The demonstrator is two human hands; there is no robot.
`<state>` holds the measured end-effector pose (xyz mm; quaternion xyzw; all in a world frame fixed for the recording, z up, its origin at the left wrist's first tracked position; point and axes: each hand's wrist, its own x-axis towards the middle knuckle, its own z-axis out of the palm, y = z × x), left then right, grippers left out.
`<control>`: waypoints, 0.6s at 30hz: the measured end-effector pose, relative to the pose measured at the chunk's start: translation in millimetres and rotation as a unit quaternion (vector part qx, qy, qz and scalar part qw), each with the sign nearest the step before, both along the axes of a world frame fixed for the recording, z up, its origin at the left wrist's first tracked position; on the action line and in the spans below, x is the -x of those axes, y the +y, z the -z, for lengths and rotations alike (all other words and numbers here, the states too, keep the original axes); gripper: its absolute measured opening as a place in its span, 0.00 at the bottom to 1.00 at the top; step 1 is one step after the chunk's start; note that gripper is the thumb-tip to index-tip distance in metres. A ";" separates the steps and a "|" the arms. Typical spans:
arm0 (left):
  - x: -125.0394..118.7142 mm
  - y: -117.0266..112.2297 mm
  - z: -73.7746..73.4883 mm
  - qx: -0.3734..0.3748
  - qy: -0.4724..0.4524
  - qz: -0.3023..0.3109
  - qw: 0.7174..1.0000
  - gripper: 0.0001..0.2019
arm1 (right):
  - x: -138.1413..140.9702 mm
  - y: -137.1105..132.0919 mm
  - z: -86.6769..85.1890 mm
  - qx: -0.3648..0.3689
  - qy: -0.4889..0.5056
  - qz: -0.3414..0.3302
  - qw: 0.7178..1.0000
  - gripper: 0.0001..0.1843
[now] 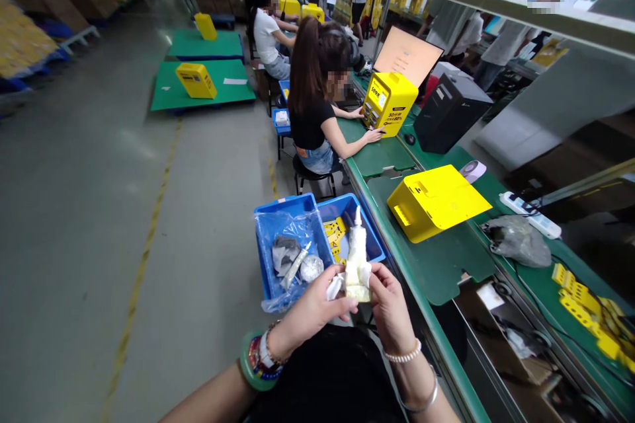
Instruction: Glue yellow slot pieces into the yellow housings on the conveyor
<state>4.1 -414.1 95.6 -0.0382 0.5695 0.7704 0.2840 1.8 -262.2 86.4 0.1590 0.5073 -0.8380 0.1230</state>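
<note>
Beside the blue plastic crate (285,207) and the desk (436,271), I have my left hand (310,309) and right hand (391,312) closed on a white nozzled bottle (357,264) wrapped in tissue. Caution: slipping tissue could drop the bottle; excess squeezing could force out its contents.

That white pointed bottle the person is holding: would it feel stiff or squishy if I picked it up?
The white nozzle bottle is probably soft and squeezable: its sides look crumpled where the left hand and right hand grip it. It is likely light, since fingers alone carry it. Tall and narrow, it would probably tip if pushed.
</note>
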 end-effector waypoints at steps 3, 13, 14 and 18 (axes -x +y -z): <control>0.3 3.8 0.0 0.021 0.020 -0.035 0.999 0.22 | -1.5 -1.1 3.1 -0.002 0.019 -0.012 1.000 0.12; 2.5 -2.5 -8.8 -0.025 0.038 -0.043 0.998 0.18 | -10.6 1.9 -7.6 -0.102 0.113 -0.025 0.988 0.13; 2.7 -2.9 -9.3 -0.029 0.036 -0.043 0.998 0.17 | -13.1 2.2 -10.6 -0.115 0.128 -0.024 0.985 0.12; 1.9 -4.1 -10.0 -0.049 0.019 -0.029 0.998 0.16 | -24.2 3.9 -16.2 -0.142 0.174 -0.034 0.974 0.13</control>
